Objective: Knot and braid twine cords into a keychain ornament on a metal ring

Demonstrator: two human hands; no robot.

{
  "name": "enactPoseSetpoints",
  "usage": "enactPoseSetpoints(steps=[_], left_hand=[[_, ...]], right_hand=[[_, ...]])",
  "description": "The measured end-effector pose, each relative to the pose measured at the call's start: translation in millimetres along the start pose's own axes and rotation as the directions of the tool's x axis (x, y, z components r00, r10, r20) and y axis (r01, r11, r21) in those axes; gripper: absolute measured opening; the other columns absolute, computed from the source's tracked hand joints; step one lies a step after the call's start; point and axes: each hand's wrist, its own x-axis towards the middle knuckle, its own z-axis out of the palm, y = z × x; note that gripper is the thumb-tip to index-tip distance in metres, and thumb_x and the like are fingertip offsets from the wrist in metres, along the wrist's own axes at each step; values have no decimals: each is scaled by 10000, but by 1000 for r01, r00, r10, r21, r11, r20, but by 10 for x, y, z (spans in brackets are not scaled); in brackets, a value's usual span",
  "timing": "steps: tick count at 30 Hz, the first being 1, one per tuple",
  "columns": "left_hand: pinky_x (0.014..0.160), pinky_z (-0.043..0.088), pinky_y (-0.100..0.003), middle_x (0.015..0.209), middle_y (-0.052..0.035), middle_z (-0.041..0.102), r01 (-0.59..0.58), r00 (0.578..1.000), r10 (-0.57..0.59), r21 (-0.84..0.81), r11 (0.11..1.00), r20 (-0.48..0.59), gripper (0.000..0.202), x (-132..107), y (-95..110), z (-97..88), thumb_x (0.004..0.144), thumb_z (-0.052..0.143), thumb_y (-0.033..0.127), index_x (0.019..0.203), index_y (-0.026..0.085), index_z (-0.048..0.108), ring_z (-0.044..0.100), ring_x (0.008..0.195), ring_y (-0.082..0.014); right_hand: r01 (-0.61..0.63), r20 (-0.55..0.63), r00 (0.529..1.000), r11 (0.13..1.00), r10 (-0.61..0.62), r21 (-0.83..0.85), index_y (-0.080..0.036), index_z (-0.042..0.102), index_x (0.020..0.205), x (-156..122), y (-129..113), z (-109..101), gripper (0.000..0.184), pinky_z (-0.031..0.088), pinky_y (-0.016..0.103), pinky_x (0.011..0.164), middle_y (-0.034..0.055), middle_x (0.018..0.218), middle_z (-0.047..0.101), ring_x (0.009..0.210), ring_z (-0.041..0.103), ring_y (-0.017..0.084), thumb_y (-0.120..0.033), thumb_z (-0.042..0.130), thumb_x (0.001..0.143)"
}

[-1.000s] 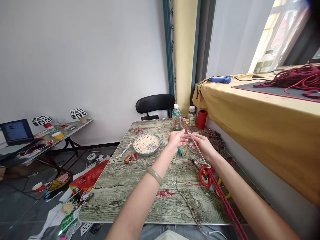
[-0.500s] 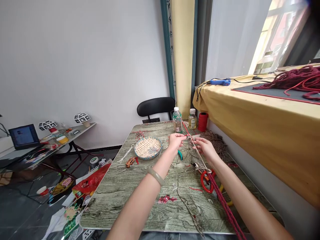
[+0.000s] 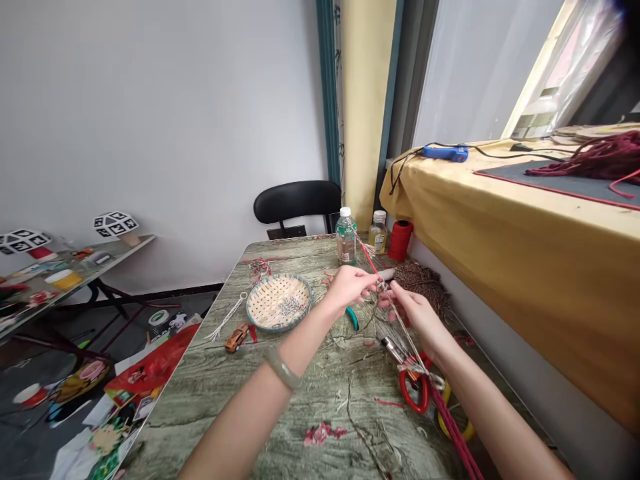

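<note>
1. Right now, the left hand (image 3: pixel 350 287) is pinching a small knot (image 3: pixel 383 285) between thumb and fingertips, with a pale bracelet (image 3: pixel 283 368) circling that wrist.
2. Close by, the right hand (image 3: pixel 417 317) is bending its fingers around the pale cords (image 3: pixel 400 323) just beside the knot; how firmly it is gripping them, I cannot tell.
3. The knot is hanging above the middle of the table (image 3: pixel 200 393), between the two hands.
4. From it, a red cord (image 3: pixel 367 255) is slanting up and away to a plastic bottle (image 3: pixel 346 243) with a green label.
5. Toward the person, the pale cords are running down to dark red strands (image 3: pixel 453 420), which are passing beside the red scissor handle (image 3: pixel 403 390).
6. Left of the hands, a shallow woven basket (image 3: pixel 263 300) is holding a scatter of small beads (image 3: pixel 293 305), and a toy car (image 3: pixel 237 339) is sitting near its rim.
7. A teal tool (image 3: pixel 353 319) is lying just under the left hand.
8. Behind the right hand, a brown heap of twine (image 3: pixel 423 285) is resting near a red spool (image 3: pixel 401 241), which is standing beside a smaller bottle (image 3: pixel 378 233).
9. Beyond the far edge, a black chair (image 3: pixel 297 202) is facing the table.
</note>
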Motion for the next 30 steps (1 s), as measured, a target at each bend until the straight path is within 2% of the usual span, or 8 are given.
enactPoseSetpoints(steps=[5,10,15,20,24,26,28,30], left_hand=[[463,391,-177,623,-7,553,22,995,-2,-198,980,105,95,93,6,-55,702,633,204,662,118,626,464,516,-61],[485,412,-173,621,-2,544,73,979,8,-388,919,203,76,156,-26,-121,685,629,208,693,133,642,483,550,-71],[450,402,-162,549,-3,555,193,957,-25,-570,798,289,76,164,-23,-144,667,659,194,691,125,636,537,528,-88],[439,411,-165,509,7,550,276,941,-79,-610,743,330,67,171,-5,-130,664,660,182,688,138,615,488,450,-64],[449,424,-164,590,0,553,251,945,-74,-558,791,319,53,201,-50,-99,661,659,175,670,137,622,481,505,-69],[442,417,-160,613,7,542,218,957,-77,-519,827,279,57,210,-93,-71,664,662,187,684,145,630,466,514,-66],[422,397,-156,594,18,535,217,963,-103,-493,842,248,84,209,-130,-31,668,668,217,714,154,638,452,487,-59],[432,399,-157,576,13,558,241,961,-130,-505,829,246,120,195,-143,14,665,675,241,736,149,646,472,478,-60]], right_hand=[[28,1,1000,998,-28,-52,-154,602,684,13,-176,15,272,308,219,450,-43,506,489,466,402,88,-394,539,797],[-28,11,1000,997,29,-65,-174,639,695,39,-322,-27,303,309,240,471,-14,526,512,497,420,120,-424,503,800],[-101,28,995,993,100,53,-201,670,725,47,-349,-19,272,356,228,447,7,567,571,489,469,130,-426,528,783],[-150,21,989,979,149,139,-220,663,699,13,-292,-11,228,411,217,461,12,581,590,500,508,133,-411,560,765],[-93,-64,993,984,103,150,-224,612,655,25,-263,-40,160,405,201,405,-1,582,565,477,504,129,-356,590,743],[-21,-98,995,998,26,57,-232,589,670,25,-283,-68,136,457,212,465,11,672,604,573,562,156,-329,562,761],[84,-97,990,981,-102,-173,-244,568,698,1,-317,-89,140,486,225,521,21,734,628,643,597,174,-322,504,796],[210,-106,943,814,-314,-541,-252,559,718,-46,-351,-88,141,453,235,457,25,759,645,587,602,175,-334,478,799]])
